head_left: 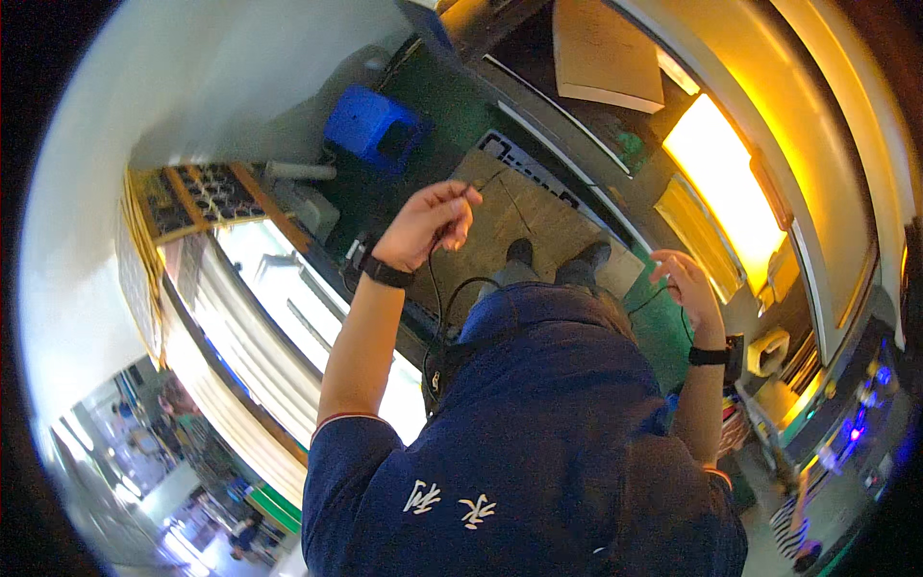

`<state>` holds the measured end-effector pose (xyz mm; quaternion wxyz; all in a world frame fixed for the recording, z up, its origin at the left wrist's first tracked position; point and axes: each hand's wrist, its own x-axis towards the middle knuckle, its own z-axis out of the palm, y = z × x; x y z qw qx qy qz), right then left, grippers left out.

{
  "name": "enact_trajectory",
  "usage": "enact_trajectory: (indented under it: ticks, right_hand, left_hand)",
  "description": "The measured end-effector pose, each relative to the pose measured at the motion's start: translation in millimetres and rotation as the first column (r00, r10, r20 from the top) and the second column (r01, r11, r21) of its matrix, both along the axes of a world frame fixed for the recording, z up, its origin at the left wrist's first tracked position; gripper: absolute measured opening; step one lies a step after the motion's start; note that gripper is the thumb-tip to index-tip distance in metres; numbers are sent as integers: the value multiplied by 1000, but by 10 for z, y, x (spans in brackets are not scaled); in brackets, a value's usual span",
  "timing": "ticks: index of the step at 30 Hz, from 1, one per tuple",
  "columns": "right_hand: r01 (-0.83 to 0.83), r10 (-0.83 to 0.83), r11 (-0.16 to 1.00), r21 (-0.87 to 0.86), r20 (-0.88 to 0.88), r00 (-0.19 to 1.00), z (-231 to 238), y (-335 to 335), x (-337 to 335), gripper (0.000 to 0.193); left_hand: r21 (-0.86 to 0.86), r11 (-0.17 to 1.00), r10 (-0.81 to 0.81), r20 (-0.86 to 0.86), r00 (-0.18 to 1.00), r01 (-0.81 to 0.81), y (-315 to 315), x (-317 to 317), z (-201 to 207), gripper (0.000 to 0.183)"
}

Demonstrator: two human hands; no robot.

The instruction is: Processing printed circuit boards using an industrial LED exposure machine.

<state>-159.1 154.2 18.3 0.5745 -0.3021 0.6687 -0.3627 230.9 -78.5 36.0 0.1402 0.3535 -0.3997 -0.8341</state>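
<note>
My left hand [435, 229] is raised in front of me, its fingers pinched together on a thin black cable [438, 296]. From that hand the cable hangs down beside my body, and a thin dark strand stretches past the fingertips. Farther to the right is my right hand [686, 287], with its fingers curled around another stretch of thin black cable [646, 302]. This stretch runs from near my waist up to the fingers. Both wrists carry black straps. Whether the two stretches are one cable is hidden by my body.
A blue plastic stool [373, 127] stands ahead on the green floor. Under my feet lies a brown board [490, 216]. On the right is a bench with a bright yellow-lit panel [723, 183]; at left, a white-lit rack [288, 298]. Other people work far behind.
</note>
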Motion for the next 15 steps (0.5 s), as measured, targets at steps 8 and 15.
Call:
enact_trajectory:
  ticks: [8, 15]
  right_hand:
    - [-57, 51, 963, 264, 33, 998, -273, 337, -780, 29]
    - [-80, 98, 954, 290, -49, 994, -276, 427, -1598, 29]
  left_hand:
    - [-301, 927, 194, -128, 972, -225, 28, -197, 776, 28]
    - [-396, 884, 158, -243, 957, -247, 608, -612, 991, 24]
